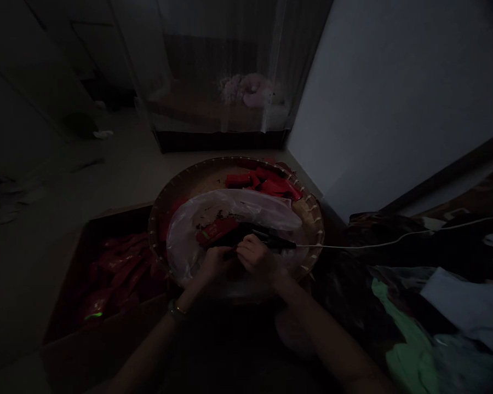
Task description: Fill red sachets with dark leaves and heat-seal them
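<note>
While your left hand (pixel 217 261) and right hand (pixel 254 255) seem closed on a dark-red piece (pixel 230 253) toward the basket's (pixel 319 224) six o'clock, step looks like close two-handed work; next move calls for steady grip.

Bare forearms (pixel 320 331), rounded bangle (pixel 176 311) on left wrist (pixel 187 300)

Pink cushion (pixel 255 99) sits behind sheer curtain (pixel 219 52), w/ pale wall (pixel 378 104) & clothes pile (pixel 462 301) to rt.
</note>
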Motion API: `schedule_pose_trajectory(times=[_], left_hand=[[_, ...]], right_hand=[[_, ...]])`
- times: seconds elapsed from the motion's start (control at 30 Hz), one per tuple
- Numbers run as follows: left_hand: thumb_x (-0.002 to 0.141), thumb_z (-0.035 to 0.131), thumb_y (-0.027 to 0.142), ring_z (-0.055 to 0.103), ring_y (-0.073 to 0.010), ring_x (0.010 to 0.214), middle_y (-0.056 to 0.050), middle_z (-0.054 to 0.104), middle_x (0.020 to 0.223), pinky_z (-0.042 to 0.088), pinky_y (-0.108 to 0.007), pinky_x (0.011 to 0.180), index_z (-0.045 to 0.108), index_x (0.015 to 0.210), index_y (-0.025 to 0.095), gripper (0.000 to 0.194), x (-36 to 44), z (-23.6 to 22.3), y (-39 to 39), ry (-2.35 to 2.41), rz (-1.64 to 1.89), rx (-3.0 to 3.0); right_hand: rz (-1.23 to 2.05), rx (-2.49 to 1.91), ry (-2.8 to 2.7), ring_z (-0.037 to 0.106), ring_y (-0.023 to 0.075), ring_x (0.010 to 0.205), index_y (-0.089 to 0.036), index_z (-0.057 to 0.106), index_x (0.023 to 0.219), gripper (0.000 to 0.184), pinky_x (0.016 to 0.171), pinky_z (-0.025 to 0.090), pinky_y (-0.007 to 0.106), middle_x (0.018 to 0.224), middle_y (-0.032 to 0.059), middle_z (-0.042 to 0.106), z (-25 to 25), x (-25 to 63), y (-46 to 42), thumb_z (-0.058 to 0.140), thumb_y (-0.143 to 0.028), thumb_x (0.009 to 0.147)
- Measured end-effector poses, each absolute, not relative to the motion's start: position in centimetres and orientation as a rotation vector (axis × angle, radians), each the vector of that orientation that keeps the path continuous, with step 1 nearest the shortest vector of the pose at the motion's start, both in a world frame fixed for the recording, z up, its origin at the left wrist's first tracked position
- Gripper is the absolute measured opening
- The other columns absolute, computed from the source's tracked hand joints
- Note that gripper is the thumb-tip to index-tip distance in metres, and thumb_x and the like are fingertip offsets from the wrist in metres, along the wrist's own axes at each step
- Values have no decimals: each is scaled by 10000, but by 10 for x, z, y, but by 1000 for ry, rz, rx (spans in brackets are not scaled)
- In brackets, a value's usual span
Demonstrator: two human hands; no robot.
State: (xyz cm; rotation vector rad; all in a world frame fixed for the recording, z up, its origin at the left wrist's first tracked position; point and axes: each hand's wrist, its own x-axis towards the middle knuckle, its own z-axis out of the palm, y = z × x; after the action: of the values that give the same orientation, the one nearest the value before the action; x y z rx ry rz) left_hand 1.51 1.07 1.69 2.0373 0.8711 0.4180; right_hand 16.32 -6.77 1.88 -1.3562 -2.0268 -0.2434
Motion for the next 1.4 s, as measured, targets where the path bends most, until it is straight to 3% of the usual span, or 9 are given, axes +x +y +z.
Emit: schedule_pose_trajectory(times=[0.23, 0.4, 0.57, 0.7, 0.87, 1.0, 1.17, 1.3, 1.4], left_hand=[[704, 610, 259, 662, -213, 764, -25, 750, 829, 469, -233, 648, 757, 841, 172, 219, 13, 10, 17, 886, 468, 1846], [737, 622, 356, 672, -226, 775, -20, 758, 840, 497, -256, 662, 766, 888, 196, 263, 11, 8, 21, 887, 511, 1771], [739, 631, 328, 669, -210, 699, -2, 757, 768, 491, -249, 622, 773, 812, 216, 194, 11, 8, 21, 828, 533, 1830], [727, 648, 330, 684, -223, 758, -19, 763, 838, 506, -265, 677, 772, 856, 219, 210, 11, 7, 23, 860, 547, 1819], [728, 646, 365, 687, -234, 761, -51, 761, 852, 520, -280, 654, 767, 873, 192, 256, 8, -3, 30, 909, 609, 1726], [724, 665, 376, 686, -233, 747, -58, 761, 857, 521, -286, 652, 768, 898, 187, 277, 8, -11, 33, 900, 601, 1718], [777, 618, 381, 684, -232, 760, -51, 758, 864, 523, -286, 640, 757, 933, 180, 291, 8, -16, 35, 856, 539, 1772], [826, 589, 301, 653, -240, 965, -69, 717, 1071, 511, -365, 859, 686, 1103, 196, 312, 5, -13, 35, 850, 589, 2062], [756, 688, 259, 521, -293, 1172, -90, 610, 1276, 395, -472, 1020, 584, 1251, 214, 508, 5, -6, 30, 804, 749, 2438]], right_hand=[[-17, -1462, -1789, 569, 200, 826, -189, 660, 829, 139, 733, 507, 339, 761, 61, 630, 18, 179, -74, 531, -169, 878], [105, -1608, -1594, 602, 175, 767, -195, 688, 886, 126, 713, 510, 311, 792, 53, 644, 17, 177, -79, 567, -168, 865], [123, -1669, -1572, 566, 206, 777, -211, 658, 666, 154, 698, 491, 329, 671, 43, 635, 17, 168, -77, 670, -262, 811], [57, -1648, -1462, 557, 214, 791, -211, 656, 665, 171, 731, 490, 357, 731, 59, 663, 16, 170, -76, 627, -240, 831], [468, -1671, -1350, 604, 184, 737, -200, 671, 789, 97, 697, 529, 341, 757, 34, 657, 22, 173, -79, 604, -260, 824], [1012, -1508, -1064, 619, 153, 716, -190, 640, 942, 269, 582, 574, 301, 823, 6, 649, 20, 173, -78, 609, -415, 798], [1397, -1283, -891, 638, 165, 856, -163, 669, 1005, 535, 750, 583, 359, 965, 39, 675, 6, 179, -72, 729, -551, 642], [1406, -1291, -844, 637, 181, 893, -153, 686, 1006, 564, 808, 566, 395, 974, 63, 679, -2, 185, -69, 672, -618, 685], [1408, -1328, -781, 638, 201, 918, -169, 665, 1064, 527, 783, 574, 412, 1027, 82, 673, -3, 186, -67, 608, -602, 769]])
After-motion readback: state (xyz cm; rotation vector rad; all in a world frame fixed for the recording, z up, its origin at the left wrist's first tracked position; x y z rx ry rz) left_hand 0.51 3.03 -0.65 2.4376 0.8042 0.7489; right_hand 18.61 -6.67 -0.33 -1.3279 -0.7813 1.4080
